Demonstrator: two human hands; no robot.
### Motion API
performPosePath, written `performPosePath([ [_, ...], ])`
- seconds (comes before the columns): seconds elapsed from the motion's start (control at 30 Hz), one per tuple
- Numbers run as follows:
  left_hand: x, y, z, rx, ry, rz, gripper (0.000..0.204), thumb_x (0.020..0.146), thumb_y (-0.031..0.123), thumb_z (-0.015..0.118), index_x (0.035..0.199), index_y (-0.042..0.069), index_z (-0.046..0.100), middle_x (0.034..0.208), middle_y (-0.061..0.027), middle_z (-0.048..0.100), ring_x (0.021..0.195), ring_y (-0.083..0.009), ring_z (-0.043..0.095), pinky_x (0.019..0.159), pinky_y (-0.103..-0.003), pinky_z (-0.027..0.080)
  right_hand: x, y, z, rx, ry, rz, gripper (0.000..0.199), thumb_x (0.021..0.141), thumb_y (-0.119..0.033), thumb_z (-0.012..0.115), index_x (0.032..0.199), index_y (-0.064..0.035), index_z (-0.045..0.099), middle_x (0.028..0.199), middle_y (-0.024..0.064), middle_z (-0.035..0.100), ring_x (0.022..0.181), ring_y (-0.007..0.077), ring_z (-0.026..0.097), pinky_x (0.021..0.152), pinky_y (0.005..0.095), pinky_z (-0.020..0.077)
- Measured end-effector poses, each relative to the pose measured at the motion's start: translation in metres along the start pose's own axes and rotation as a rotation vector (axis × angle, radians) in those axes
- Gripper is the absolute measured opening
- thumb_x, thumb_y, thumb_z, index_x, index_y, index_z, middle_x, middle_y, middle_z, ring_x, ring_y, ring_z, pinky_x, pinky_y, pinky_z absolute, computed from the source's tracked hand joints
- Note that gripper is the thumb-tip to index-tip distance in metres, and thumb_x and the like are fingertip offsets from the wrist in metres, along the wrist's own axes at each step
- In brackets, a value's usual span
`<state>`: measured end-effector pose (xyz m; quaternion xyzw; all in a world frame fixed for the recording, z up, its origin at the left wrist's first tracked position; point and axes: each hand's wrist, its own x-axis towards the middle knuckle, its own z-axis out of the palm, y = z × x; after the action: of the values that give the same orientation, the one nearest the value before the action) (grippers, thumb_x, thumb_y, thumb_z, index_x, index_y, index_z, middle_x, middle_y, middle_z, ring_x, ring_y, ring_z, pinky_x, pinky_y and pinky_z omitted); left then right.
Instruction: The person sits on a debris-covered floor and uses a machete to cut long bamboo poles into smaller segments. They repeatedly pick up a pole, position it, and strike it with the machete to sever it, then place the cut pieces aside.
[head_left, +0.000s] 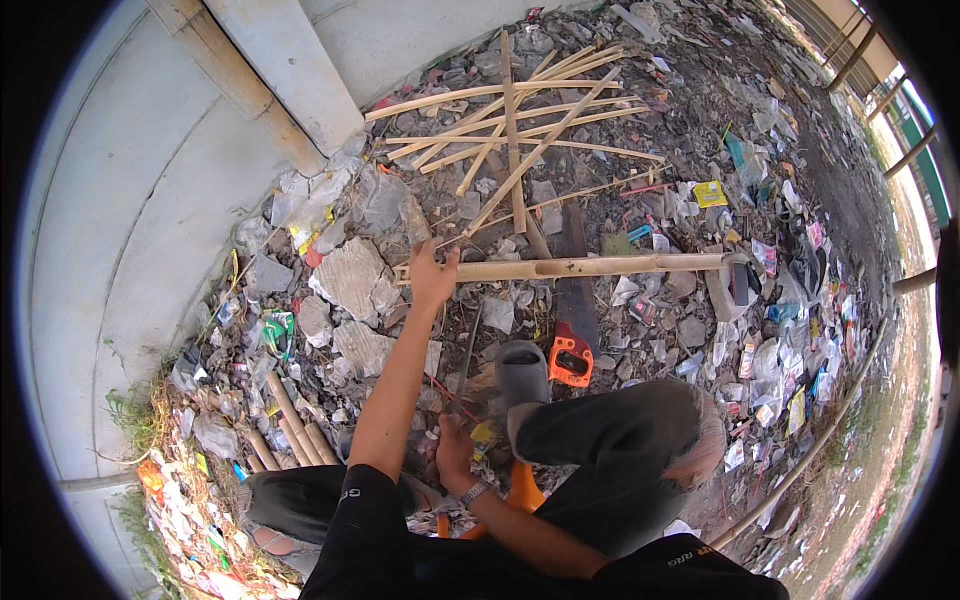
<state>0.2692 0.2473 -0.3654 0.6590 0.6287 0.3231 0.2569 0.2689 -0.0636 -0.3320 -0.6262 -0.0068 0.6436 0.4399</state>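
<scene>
A long split bamboo pole (600, 266) lies crosswise before me. My left hand (432, 278) is closed round it near its left end. Lower down, close to my knees, my right hand (454, 452) with a metal-band watch is curled closed; what it holds, if anything, I cannot make out. A thin dark strip (469, 345) lies or stands just beyond that hand. Between the pole and my grey shoe is a hand saw with an orange handle (571, 362); its dark blade passes beneath the pole.
Beyond the pole lies a crisscrossed pile of bamboo strips (510, 130). A grey block (728, 295) sits at the pole's right end. Broken concrete (355, 280) and litter cover the ground. Short bamboo pieces (290, 420) lie left; a pale wall (150, 200) rises there. Something orange (524, 487) is under me.
</scene>
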Motion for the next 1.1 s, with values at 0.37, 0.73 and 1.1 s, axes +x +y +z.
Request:
performPosePath([
  [0.37,-0.016,0.026,0.123,0.457,-0.382,0.483,0.078,0.082,0.028,0.080,0.147,0.006,0.043,0.146,-0.0160,0.048,0.136,-0.0333,0.047,0.113,-0.052,0.038,0.003,-0.005,0.002,-0.094,0.093,0.030,0.038,0.100,-0.041,0.059,0.086,-0.0057,0.056,0.062,0.0043,0.056,0.051,0.0143,0.059,0.048,0.0302,0.0455],
  [0.73,-0.003,0.011,0.030,0.692,-0.196,0.748,0.035,0.089,0.019,0.068,0.121,0.008,0.060,0.117,-0.0093,0.055,0.118,-0.0263,0.055,0.095,-0.050,0.049,0.001,0.029,0.005,0.003,0.037,0.164,0.042,0.099,-0.043,0.061,0.077,-0.0078,0.053,0.059,0.0027,0.052,0.047,0.0141,0.056,0.046,0.0306,0.0454],
  [1.1,-0.053,0.000,-0.247,0.700,-0.112,0.372,0.077,0.088,0.015,0.072,0.153,0.005,0.031,0.151,-0.0199,0.045,0.127,-0.0429,0.049,0.107,-0.051,0.043,-0.020,0.067,0.032,-0.128,-0.067,0.048,0.044,0.097,-0.042,0.060,0.079,-0.0018,0.055,0.060,0.0060,0.053,0.046,0.0180,0.055,0.045,0.0343,0.0468],
])
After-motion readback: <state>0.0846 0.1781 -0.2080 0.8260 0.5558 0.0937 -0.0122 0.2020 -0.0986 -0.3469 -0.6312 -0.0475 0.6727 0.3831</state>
